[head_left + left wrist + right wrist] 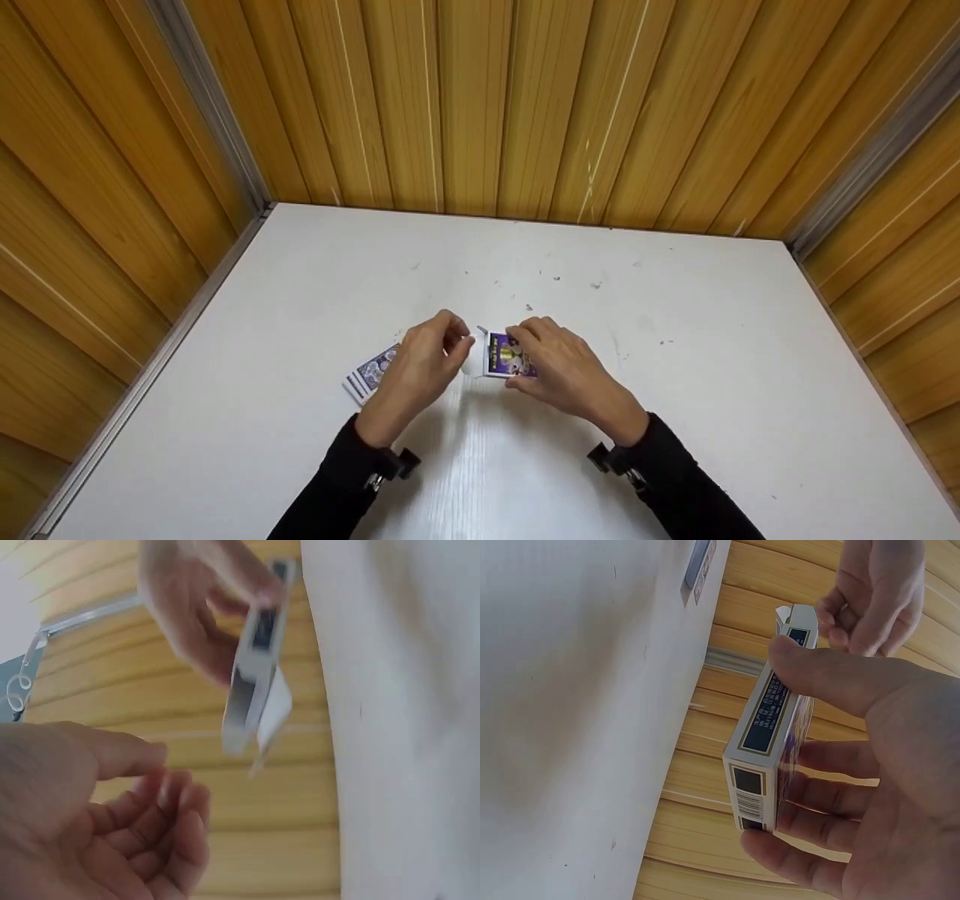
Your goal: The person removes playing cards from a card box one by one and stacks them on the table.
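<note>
Gripping card box between thumb and fingers: right hand; flap open. Left hand loosely curled, holding nothing. Risk: box tilts, contents spill onto tabletop

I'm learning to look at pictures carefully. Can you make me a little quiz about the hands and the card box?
1. True or false: the right hand holds the card box.
2. What lies on the white table beside the left hand? A) a stack of cards B) a spoon C) a cup
3. Fill in: the flap at the card box's end near the left hand is ____.

Key:
1. True; its thumb and fingers grip the box.
2. A, the stack of cards.
3. Open; the left hand is close to it but holds nothing.
</note>
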Motion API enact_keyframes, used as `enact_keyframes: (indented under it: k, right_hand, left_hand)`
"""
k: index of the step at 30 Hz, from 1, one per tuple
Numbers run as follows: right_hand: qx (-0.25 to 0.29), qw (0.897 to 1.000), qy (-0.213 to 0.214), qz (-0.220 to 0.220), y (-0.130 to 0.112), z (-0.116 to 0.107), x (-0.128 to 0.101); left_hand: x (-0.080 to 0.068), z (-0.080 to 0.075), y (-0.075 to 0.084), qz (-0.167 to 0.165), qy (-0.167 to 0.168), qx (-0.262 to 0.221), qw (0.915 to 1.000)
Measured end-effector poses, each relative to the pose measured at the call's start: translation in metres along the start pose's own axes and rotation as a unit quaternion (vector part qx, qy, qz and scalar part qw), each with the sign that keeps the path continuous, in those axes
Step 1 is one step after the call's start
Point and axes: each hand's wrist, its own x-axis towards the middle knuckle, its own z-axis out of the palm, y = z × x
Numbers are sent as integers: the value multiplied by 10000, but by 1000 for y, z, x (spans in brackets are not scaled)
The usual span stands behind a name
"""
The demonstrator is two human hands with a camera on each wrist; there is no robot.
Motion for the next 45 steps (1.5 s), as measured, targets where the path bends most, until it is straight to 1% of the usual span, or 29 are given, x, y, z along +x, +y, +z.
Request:
enact_keyframes:
  k: [1, 3, 6, 8, 13, 14, 19, 23, 27, 34, 37, 39, 41, 43, 45]
  right_hand:
    - [-1, 10000, -4, -11, -1, 0, 0]
    - [-18, 10000, 6, -49, -2, 0, -1]
    - [-49, 9999, 72, -137, -3, -1, -2]
    - [-61, 9997, 142, -213, -4, -1, -2]
    - [-46, 9990, 237, -366, -6, -2, -2]
    - [-38, 9990, 230, -375, -6, -2, -1]
    - [-23, 9994, 104, -331, -9, -2, 1]
    - [-2, 9995, 23, -323, -11, -1, 2]
    - [-5, 9994, 24, -353, -11, 1, 3]
    - [-11, 9992, 39, -392, -12, 2, 2]
    - [-17, 9992, 81, -383, -10, 2, 2]
    - [13, 9993, 125, -360, -9, 1, 2]
    - [40, 9993, 172, -321, -7, 0, 2]
    - [71, 9994, 202, -268, -5, -1, 2]
    - [65, 9996, 183, -193, -4, -3, 2]
  left_hand:
    - [0, 4, 1, 55, -98, -164, 9998]
    - [-1, 11, 1, 110, -260, -344, 9990]
    - [-2, 18, -2, 105, -364, -467, 9982]
    - [-3, 20, -5, 84, -419, -571, 9975]
    - [-2, 19, -12, -193, -684, -989, 9926]
    - [-2, 19, -14, -297, -760, -1061, 9910]
    - [0, 15, -21, -526, -1064, -1428, 9826]
    - [1, 15, -25, -628, -1129, -1554, 9794]
    - [1, 14, -26, -773, -1185, -1667, 9758]
    - [0, 11, -25, -1206, -1330, -2079, 9615]
    - [1, 10, -24, -1221, -1265, -2209, 9593]
    - [1, 7, -23, -1116, -1178, -2252, 9607]
    - [1, 3, -22, -908, -1059, -2122, 9672]
    - [1, -2, -20, -687, -969, -1836, 9758]
    - [0, -6, -19, -403, -898, -1299, 9866]
